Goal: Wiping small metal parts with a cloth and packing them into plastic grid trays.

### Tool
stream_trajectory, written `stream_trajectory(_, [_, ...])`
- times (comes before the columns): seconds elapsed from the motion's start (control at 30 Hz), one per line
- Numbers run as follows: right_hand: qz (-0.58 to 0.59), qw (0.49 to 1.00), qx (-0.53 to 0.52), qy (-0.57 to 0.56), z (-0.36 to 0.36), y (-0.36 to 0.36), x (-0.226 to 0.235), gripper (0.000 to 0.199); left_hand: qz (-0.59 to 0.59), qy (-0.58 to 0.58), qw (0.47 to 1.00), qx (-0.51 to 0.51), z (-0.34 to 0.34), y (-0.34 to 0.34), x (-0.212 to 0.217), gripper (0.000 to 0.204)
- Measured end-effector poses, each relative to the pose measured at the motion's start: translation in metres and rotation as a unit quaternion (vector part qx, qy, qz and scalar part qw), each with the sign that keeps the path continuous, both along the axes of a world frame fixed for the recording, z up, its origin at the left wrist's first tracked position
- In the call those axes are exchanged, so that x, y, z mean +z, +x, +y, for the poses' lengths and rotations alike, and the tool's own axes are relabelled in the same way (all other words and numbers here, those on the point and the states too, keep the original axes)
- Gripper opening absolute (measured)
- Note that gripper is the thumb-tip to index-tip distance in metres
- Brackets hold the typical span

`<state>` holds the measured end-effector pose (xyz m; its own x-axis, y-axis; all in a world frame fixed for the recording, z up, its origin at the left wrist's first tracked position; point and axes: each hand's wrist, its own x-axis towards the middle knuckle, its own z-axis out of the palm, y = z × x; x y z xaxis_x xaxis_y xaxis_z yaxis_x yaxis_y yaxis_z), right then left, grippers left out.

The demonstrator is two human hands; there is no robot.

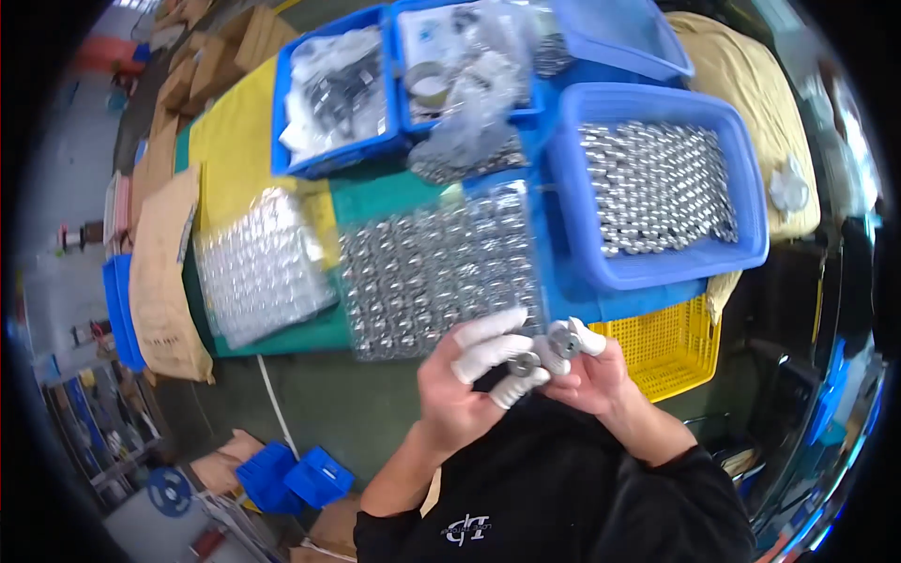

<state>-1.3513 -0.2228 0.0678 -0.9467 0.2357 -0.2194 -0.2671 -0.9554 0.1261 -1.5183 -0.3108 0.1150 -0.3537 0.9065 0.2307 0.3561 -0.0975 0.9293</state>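
Note:
White finger cots cover several fingertips of both my hands. Between thumb and fingers, my left hand [458, 371] pinches a small round metal fitting [524, 364] with a hole in its middle. A second shiny metal fitting [565, 342] is held in the fingertips of my right hand [593, 373], close beside the first. Both hands are in front of my chest, at the near edge of the table. Just beyond them lies a clear plastic blister tray [368, 355] with rows of shiny metal parts. A blue-violet bin [648, 279] full of similar metal parts stands to the right.
More clear trays [258, 272] lie stacked at left beside a brown paper sack [167, 281]. Two blue bins, one on the left [333, 165], hold bagged parts at the back. Under the table's right side sits a yellow crate [671, 366]. Small blue boxes [317, 477] rest on the floor.

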Motion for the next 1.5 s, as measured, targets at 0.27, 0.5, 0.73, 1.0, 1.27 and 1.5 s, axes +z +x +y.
stream_trajectory(0.27, [-0.205,0.976,0.074,0.029,-0.054,0.003,-0.023,0.031,-0.112,0.014,0.994,0.007,-0.056,0.003,-0.055,0.034])
stream_trajectory(0.5, [-0.338,0.934,0.074,0.085,-0.063,-0.016,-0.023,0.017,-0.081,-0.019,0.996,-0.041,-0.067,-0.016,-0.070,0.032])
stream_trajectory(0.73, [-0.443,0.851,0.088,0.267,-0.040,-0.010,-0.040,0.014,0.175,-0.142,0.974,0.019,-0.056,-0.086,-0.130,0.033])
stream_trajectory(1.0, [-0.434,0.850,-0.004,0.299,-0.012,0.012,-0.036,0.017,0.314,-0.170,0.933,-0.049,-0.015,-0.093,-0.162,0.030])
stream_trajectory(1.27, [-0.403,0.875,-0.006,0.270,-0.003,0.025,-0.035,0.017,0.394,-0.240,0.887,-0.032,-0.008,-0.079,-0.156,0.037])
stream_trajectory(1.5, [-0.431,0.834,0.044,0.343,0.000,0.011,-0.030,0.023,0.347,-0.230,0.908,-0.048,-0.015,-0.087,-0.147,0.032])
